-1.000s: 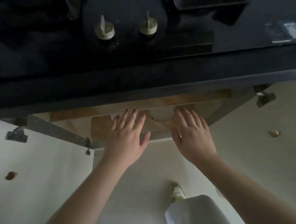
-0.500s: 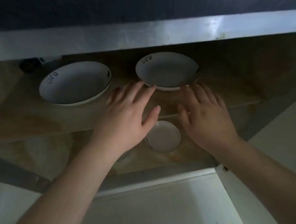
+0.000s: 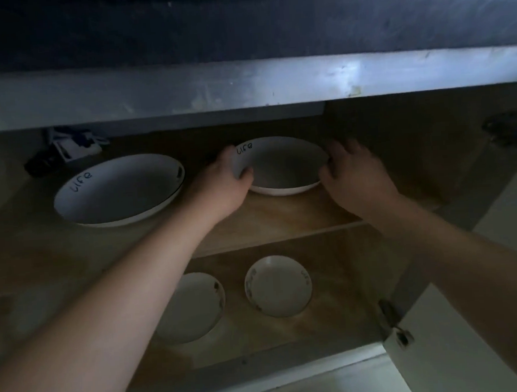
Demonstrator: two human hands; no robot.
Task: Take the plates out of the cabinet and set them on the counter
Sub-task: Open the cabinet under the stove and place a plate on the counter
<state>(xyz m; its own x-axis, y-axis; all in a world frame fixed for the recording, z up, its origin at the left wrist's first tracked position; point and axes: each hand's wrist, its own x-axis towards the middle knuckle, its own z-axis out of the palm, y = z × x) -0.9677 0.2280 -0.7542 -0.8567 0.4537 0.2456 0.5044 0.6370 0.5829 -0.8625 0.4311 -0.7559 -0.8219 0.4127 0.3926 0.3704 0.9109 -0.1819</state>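
Observation:
A white deep plate with "life" on its rim sits on the upper shelf of the open cabinet. My left hand grips its left rim, thumb inside. My right hand holds its right rim, fingers curled on the edge. A larger white plate with the same lettering lies on the shelf to the left. Two small white plates lie on the lower shelf, the left one partly hidden by my forearm.
The dark counter edge overhangs the cabinet. A dark object with white parts sits at the shelf's back left. An open white cabinet door with a hinge stands at the lower right.
My view dropped from the countertop to inside the cabinet. Both hands moved forward from the shelf's front edge and closed on the rims of the right-hand deep plate.

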